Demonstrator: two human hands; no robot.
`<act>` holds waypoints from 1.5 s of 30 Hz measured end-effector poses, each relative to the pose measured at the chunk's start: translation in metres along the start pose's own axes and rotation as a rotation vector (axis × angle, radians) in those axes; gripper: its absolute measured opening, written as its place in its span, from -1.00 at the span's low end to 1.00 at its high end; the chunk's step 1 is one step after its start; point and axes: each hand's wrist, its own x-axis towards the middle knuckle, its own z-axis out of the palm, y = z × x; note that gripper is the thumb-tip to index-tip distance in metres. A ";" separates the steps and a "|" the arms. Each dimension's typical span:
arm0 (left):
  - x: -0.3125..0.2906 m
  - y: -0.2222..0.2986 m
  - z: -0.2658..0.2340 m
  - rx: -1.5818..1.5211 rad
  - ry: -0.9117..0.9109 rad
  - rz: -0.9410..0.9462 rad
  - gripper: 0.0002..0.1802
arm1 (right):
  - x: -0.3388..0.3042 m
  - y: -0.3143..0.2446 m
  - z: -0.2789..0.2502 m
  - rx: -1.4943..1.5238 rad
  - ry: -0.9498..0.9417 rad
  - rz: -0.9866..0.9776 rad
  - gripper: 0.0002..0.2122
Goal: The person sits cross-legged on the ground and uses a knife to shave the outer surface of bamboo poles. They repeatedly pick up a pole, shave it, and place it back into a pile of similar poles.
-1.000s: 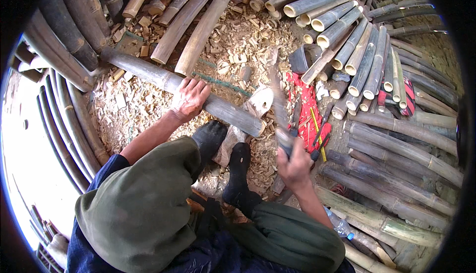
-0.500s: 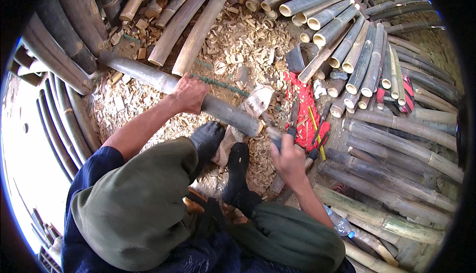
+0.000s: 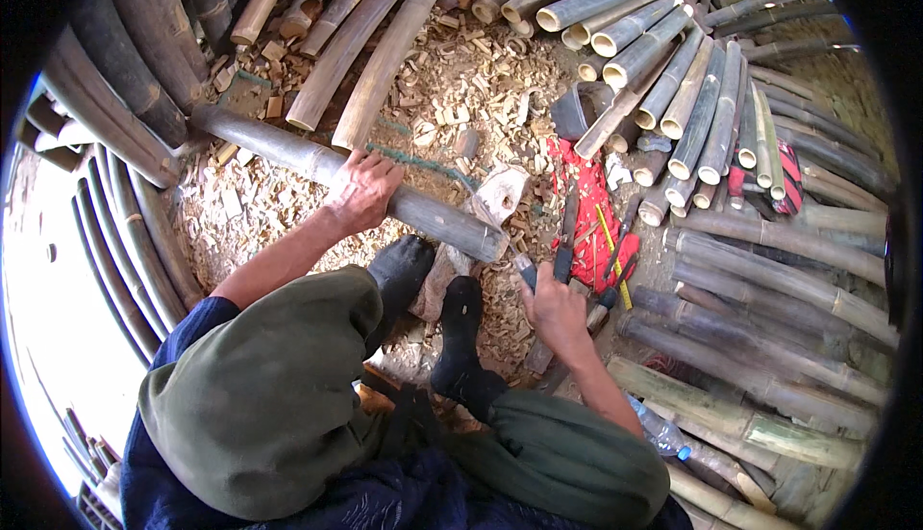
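Observation:
A long grey bamboo pole (image 3: 279, 152) lies slantwise before me, its cut end close to my feet. My left hand (image 3: 365, 190) is wrapped over the middle of the pole. Just right of the cut end, my right hand (image 3: 560, 316) grips a dark-handled tool (image 3: 525, 268); its short metal part points toward the pole, but most of the handle is hidden in my fist. The tool and the pole end look slightly apart. A pale, rough block (image 3: 503, 193) sits behind the pole end.
Wood chips (image 3: 481, 97) cover the ground. On the right, a red cloth (image 3: 591, 227) bears several hand tools and a yellow measuring strip (image 3: 611, 241). Stacked bamboo poles (image 3: 769, 280) fill the right side; more poles (image 3: 385, 59) lie ahead. A plastic bottle (image 3: 658, 429) lies near my right forearm.
My left hand has turned on the pole, showing more of its back and fingers. My right hand has moved slightly down, and the tool, blurred before, now shows more sharply.

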 end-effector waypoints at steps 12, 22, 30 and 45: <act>0.004 0.001 -0.005 0.020 0.011 0.024 -0.75 | 0.009 0.000 0.000 0.023 0.058 -0.017 -0.68; -0.016 -0.004 -0.012 0.069 0.059 -0.032 -0.76 | 0.009 -0.041 -0.041 0.287 0.311 -0.230 -0.70; -0.014 0.001 0.001 0.130 0.093 -0.026 -0.67 | 0.018 -0.018 -0.041 -0.029 -0.129 0.066 -0.62; -0.026 0.013 0.002 0.227 0.069 -0.109 -0.51 | 0.004 -0.051 -0.070 0.160 0.057 -0.028 -0.69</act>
